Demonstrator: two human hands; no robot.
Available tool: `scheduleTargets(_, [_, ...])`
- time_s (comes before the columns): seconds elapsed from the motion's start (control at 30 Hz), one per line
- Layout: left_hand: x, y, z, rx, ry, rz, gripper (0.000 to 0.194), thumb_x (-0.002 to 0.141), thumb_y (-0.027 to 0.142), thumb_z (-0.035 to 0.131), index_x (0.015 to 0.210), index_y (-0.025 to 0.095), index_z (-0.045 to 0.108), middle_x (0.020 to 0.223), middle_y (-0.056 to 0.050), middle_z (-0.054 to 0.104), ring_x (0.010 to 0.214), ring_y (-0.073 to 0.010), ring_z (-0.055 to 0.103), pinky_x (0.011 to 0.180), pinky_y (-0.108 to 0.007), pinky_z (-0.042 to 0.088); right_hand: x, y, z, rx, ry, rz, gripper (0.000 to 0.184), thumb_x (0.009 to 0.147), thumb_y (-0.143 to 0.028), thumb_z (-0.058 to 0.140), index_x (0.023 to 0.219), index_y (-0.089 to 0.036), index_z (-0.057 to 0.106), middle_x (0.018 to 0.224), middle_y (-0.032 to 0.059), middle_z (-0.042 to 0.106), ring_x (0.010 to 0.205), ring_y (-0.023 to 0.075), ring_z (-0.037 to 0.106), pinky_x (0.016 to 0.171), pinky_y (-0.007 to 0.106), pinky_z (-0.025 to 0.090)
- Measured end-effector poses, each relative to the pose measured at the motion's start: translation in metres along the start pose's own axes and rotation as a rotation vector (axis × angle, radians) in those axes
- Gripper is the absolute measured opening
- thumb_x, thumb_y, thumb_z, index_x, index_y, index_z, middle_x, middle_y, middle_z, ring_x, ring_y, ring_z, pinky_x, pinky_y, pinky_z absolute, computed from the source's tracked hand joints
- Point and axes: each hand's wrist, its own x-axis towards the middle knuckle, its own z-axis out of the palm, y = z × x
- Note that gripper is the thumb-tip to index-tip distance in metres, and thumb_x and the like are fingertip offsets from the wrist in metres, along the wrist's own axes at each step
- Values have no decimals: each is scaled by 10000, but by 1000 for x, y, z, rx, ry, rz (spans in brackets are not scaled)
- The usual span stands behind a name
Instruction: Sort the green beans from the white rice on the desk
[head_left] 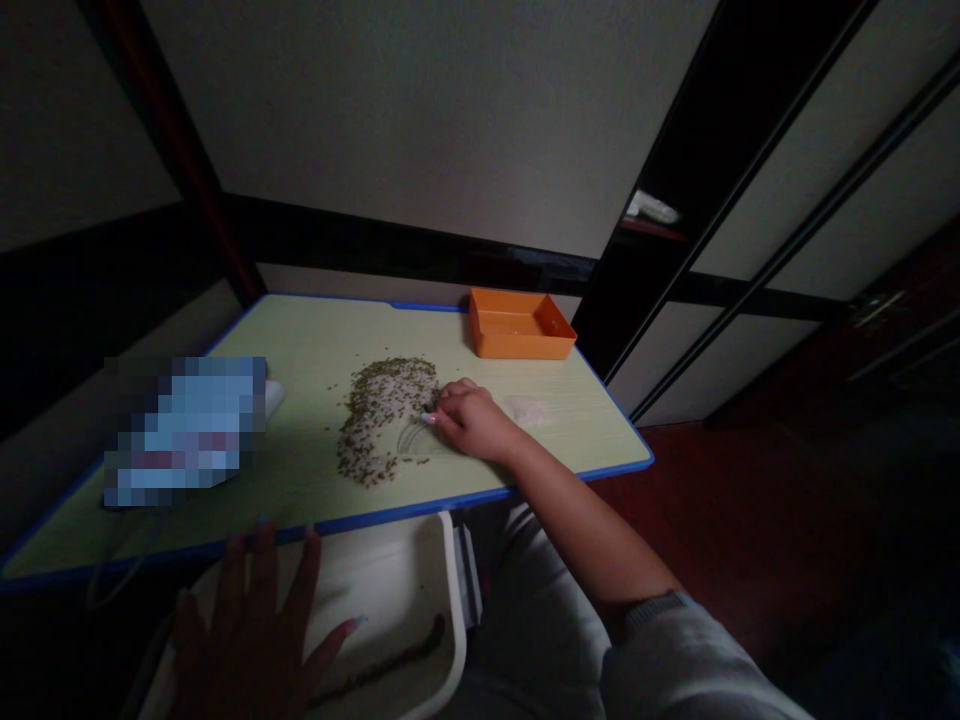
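Note:
A spread pile of pale grains mixed with small green beans lies on the light-green table. My right hand is at the pile's right edge, palm down. Its fingers are curled in toward the thumb; whether anything sits between the fingertips is hidden. A thin patch of pale grains lies just right of that hand. Over a white plastic bin in front of the table, my left hand is spread, fingers apart, with nothing in it. A dark strip of loose bits lies along the bin's bottom.
An orange open box stands at the table's back right. To the left is a blurred-out bluish device with a pale cable. The table has a blue rim, with pale cabinet panels behind it. My legs are under its front edge.

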Motion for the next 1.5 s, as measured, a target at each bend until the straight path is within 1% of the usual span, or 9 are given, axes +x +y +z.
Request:
scheduleTargets(0.1, [-1, -2, 0, 15, -10, 14, 875, 911, 400, 524, 1603, 256, 7, 1720, -221, -10, 1600, -409, 13, 1214, -814, 149, -1, -1, -1, 12, -19, -12, 274, 1007, -310, 615, 769, -182, 657, 910, 57, 633, 953, 203, 508, 868, 330, 380])
scheduleTargets(0.3, [-2, -2, 0, -14, -30, -15, 908, 895, 402, 556, 1597, 314, -13, 1724, -187, -17, 1596, -417, 31, 1213, -823, 141, -3, 0, -2, 59, -13, -43, 307, 1013, -300, 603, 732, -185, 646, 903, 51, 631, 957, 198, 524, 885, 330, 384])
scheduleTargets(0.4, [-1, -2, -1, 0, -17, 0, 881, 906, 398, 539, 1601, 287, 10, 1727, -191, -18, 1600, -409, 20, 1222, -807, 135, -3, 4, -3, 82, 5, -60, 306, 1012, -330, 612, 746, -184, 656, 913, 51, 639, 956, 191, 535, 904, 323, 389])
scheduleTargets(0.53, [-1, -2, 0, 20, 4, 22, 850, 913, 397, 526, 1603, 257, 49, 1727, -203, 10, 1607, -384, 12, 1241, -780, 111, -5, 15, -9, 118, 15, -103, 269, 1007, -299, 618, 768, -187, 669, 903, 45, 647, 951, 185, 556, 937, 315, 393])
scheduleTargets(0.77, [-1, -4, -1, 64, 13, 52, 866, 899, 401, 563, 1599, 180, 102, 1715, -254, 47, 1612, -380, -8, 1247, -762, 107, -14, 24, -17, 124, 0, -72, 277, 1006, -276, 619, 747, -184, 655, 839, 27, 612, 913, 178, 535, 935, 309, 386])
scheduleTargets(0.93, [0, -3, 0, 51, 5, 49, 861, 915, 389, 537, 1599, 196, 50, 1717, -240, -15, 1610, -376, -49, 1233, -783, 98, -16, 26, -16, 123, 6, -64, 262, 998, -258, 624, 751, -179, 655, 835, 35, 611, 917, 186, 532, 911, 307, 397])
scheduleTargets(1.07, [0, -2, 0, 30, 25, 25, 850, 918, 404, 535, 1598, 240, 53, 1718, -222, 26, 1608, -378, 4, 1219, -797, 141, -15, 28, -13, 133, -5, -75, 259, 986, -262, 646, 740, -179, 654, 834, 39, 617, 910, 189, 530, 897, 315, 397])
scheduleTargets(1.23, [0, -1, -1, 38, 53, 40, 863, 894, 413, 581, 1595, 199, 126, 1705, -253, 95, 1601, -401, 54, 1216, -791, 169, -15, 27, -10, 155, -8, -79, 227, 979, -274, 663, 770, -186, 661, 863, 37, 628, 934, 192, 545, 909, 334, 388])
scheduleTargets(1.5, [1, 0, -1, 26, 36, 16, 864, 897, 408, 572, 1596, 203, 107, 1707, -246, 82, 1603, -389, 43, 1221, -789, 151, -14, 27, -9, 150, -11, -91, 249, 988, -312, 659, 771, -190, 666, 884, 39, 628, 953, 194, 533, 899, 337, 371])
